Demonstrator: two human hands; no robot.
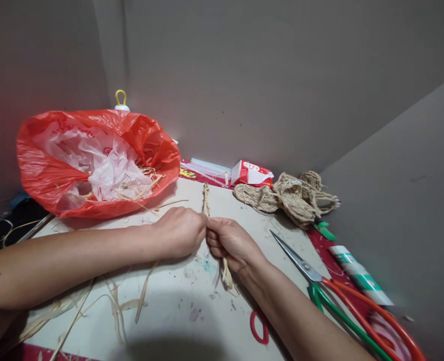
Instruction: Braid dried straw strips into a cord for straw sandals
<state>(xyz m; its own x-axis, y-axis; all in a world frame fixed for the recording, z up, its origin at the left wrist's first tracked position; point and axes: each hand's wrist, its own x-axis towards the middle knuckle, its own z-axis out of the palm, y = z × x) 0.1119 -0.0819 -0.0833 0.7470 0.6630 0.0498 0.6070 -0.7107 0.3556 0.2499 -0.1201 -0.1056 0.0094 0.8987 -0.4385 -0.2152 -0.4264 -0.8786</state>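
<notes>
A narrow plaited cord of pale dry fibre (pixel 205 198) runs away from me up the white board (pixel 172 301). Both hands meet at its near end. My left hand (pixel 182 231) is closed, its fingertips pinching the cord from the left. Pressed close against it, my right hand (pixel 231 240) is also closed round the fibre. A loose tail of flat strips (pixel 227 275) hangs out below my right palm. The exact grip of the fingertips is hidden between the two hands.
A red plastic bag (pixel 48 170) with white plastic and fibre scraps stands back left. Scissors with red and green handles (pixel 308 271) lie open at right. Plaited coils (pixel 295 198), a tissue packet (pixel 250 173) and a green-white tube (pixel 360 275) line the edge. Loose strips (pixel 112 306) lie front left.
</notes>
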